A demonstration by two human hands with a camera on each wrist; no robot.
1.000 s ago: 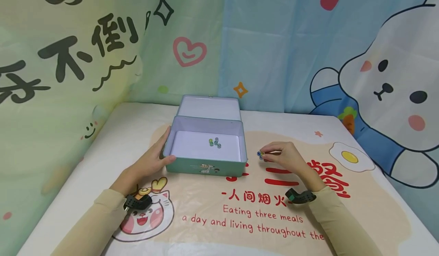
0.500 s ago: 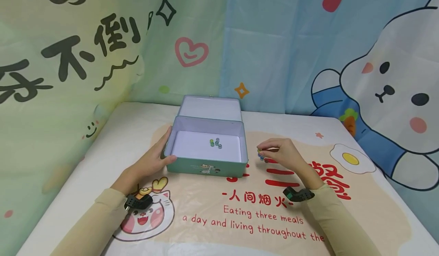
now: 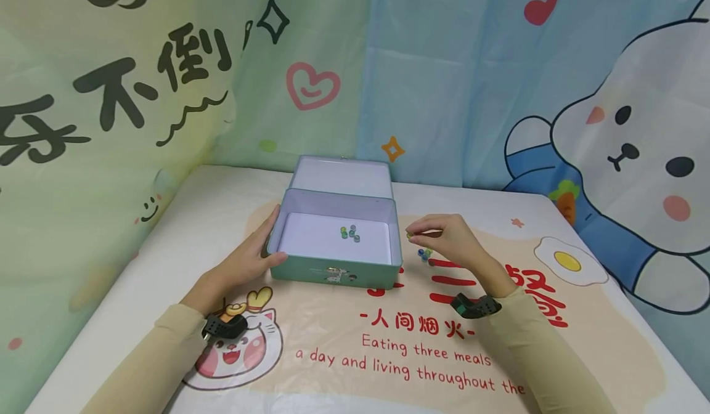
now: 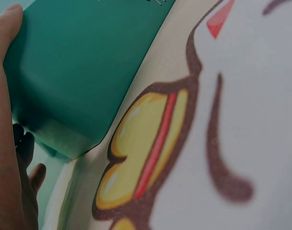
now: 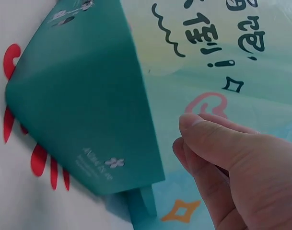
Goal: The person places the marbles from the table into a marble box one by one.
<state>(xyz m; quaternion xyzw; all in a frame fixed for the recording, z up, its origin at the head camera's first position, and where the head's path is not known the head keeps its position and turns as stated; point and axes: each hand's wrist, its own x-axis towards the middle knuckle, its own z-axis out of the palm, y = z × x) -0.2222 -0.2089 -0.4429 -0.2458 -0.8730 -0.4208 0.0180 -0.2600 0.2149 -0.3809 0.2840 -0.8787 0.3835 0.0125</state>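
Note:
A green metal box (image 3: 335, 272) with a pale inside stands on the table, its lid (image 3: 344, 177) tipped back behind it. My left hand (image 3: 244, 266) holds the box's left side, thumb at the front corner and fingers along the side wall. Several small green and bluish beads (image 3: 349, 234) lie on the box floor. Just right of the box, my right hand (image 3: 444, 238) pinches a small yellow-green bead (image 3: 410, 235) between thumb and fingertips, above the table. In the right wrist view the fingers hide that bead. A little cluster of blue and green beads (image 3: 424, 254) lies on the cloth below this hand.
The table bears a printed white and beige cloth (image 3: 421, 395) with red lettering. A patterned cloth backdrop (image 3: 421, 81) hangs behind it and on the left. The box's right wall (image 3: 398, 235) rises between my right hand and the inner beads.
My right hand has lifted one bead off the cluster on the cloth and moved left toward the box. The left hand stays on the box.

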